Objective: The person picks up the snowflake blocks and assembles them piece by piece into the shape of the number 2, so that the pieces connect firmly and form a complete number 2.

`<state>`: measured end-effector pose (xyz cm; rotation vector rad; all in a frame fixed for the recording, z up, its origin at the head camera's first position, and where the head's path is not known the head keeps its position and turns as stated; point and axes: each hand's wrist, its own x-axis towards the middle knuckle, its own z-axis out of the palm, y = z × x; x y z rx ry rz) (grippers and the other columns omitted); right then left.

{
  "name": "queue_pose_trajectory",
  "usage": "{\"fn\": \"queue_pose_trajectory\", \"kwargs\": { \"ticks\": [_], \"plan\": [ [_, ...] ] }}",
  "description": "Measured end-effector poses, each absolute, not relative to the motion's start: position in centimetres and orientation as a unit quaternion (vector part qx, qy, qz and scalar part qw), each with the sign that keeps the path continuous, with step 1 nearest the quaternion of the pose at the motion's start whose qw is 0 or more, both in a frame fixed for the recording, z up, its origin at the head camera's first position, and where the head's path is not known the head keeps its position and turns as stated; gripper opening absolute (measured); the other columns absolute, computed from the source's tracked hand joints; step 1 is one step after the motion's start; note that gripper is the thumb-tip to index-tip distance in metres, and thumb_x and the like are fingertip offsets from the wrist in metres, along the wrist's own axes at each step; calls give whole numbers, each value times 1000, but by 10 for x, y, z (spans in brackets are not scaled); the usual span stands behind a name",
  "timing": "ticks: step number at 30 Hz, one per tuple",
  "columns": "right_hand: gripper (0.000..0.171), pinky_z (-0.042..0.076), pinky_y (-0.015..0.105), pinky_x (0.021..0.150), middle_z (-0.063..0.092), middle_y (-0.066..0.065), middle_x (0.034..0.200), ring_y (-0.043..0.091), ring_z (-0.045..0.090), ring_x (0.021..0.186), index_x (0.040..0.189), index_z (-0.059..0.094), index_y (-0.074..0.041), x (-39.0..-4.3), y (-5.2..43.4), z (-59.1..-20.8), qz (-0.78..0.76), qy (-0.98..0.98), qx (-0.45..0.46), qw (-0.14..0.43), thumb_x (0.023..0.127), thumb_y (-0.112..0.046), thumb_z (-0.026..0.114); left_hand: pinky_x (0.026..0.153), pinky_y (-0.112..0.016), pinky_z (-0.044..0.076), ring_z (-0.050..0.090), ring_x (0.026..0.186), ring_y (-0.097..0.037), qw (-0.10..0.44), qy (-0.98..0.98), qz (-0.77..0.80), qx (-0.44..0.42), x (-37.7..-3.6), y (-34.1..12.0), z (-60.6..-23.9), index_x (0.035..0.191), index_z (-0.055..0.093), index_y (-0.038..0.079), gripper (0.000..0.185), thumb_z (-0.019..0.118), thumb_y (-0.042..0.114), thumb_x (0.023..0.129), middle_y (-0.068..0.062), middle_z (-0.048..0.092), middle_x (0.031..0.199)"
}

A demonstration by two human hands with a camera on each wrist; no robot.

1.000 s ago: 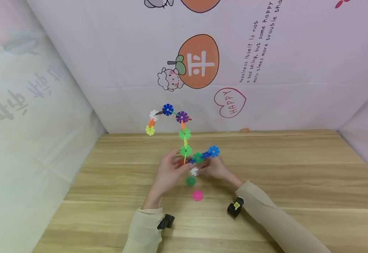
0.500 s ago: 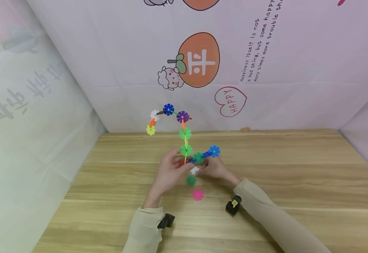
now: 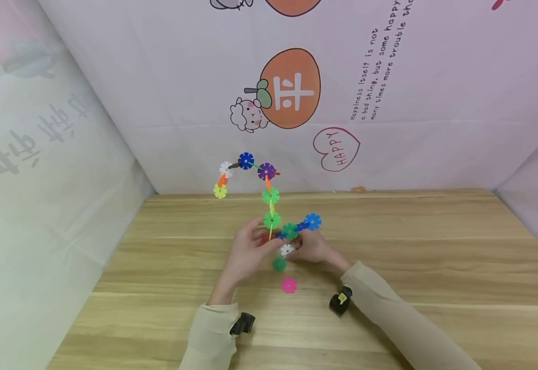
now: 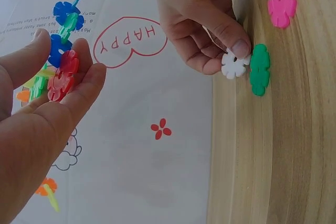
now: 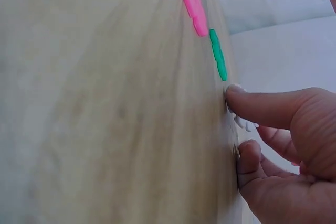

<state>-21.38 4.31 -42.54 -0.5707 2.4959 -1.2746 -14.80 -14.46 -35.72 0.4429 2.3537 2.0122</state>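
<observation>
In the head view my left hand holds a curved chain of interlocked plastic snowflake discs off the table. Its thumb and fingers pinch the joint around a red disc and a blue disc. From there, one branch rises through a light green disc to a purple disc and bends left to a yellow disc. A shorter branch reaches right to a light blue disc. Low at the tabletop, my right hand pinches a loose white snowflake disc between thumb and fingers.
A loose green disc and a pink disc lie on the wooden table, nearer me than the white one. A printed cloth hangs behind the table's back edge, and another cloth hangs at the left.
The white disc has shifted slightly to the right and turned its face more toward the head camera in my right fingers. My left hand and the chain stay almost still.
</observation>
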Motion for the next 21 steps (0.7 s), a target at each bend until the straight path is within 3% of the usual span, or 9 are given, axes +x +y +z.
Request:
{"fn": "queue_pose_trajectory", "kwargs": {
  "ticks": [6, 11, 21],
  "plan": [
    [24, 42, 27, 60, 52, 2, 73, 15, 46, 67, 97, 62, -8, -211, 45, -426, -428, 866, -236, 105, 79, -5, 77, 92, -39, 51, 63, 109, -26, 14, 746, 650, 144, -148, -146, -357, 116, 59, 2, 30, 68, 0, 87, -13, 63, 118],
    [10, 41, 26, 58, 52, 0, 68, 14, 46, 63, 90, 62, -6, -206, 44, -426, -432, 872, -204, 108, 85, -7, 71, 94, -40, 50, 62, 111, -28, 18, 745, 651, 144, -148, -147, -358, 116, 59, 1, 30, 67, 1, 88, -18, 60, 122],
    [8, 49, 27, 60, 66, 3, 76, 13, 55, 68, 85, 69, 0, -195, 51, -416, -474, 859, -185, 51, 83, -7, 72, 91, -37, 52, 62, 110, -28, 25, 737, 660, 142, -148, -148, -358, 116, 58, -1, 30, 67, 0, 88, -16, 63, 117]
  ]
}}
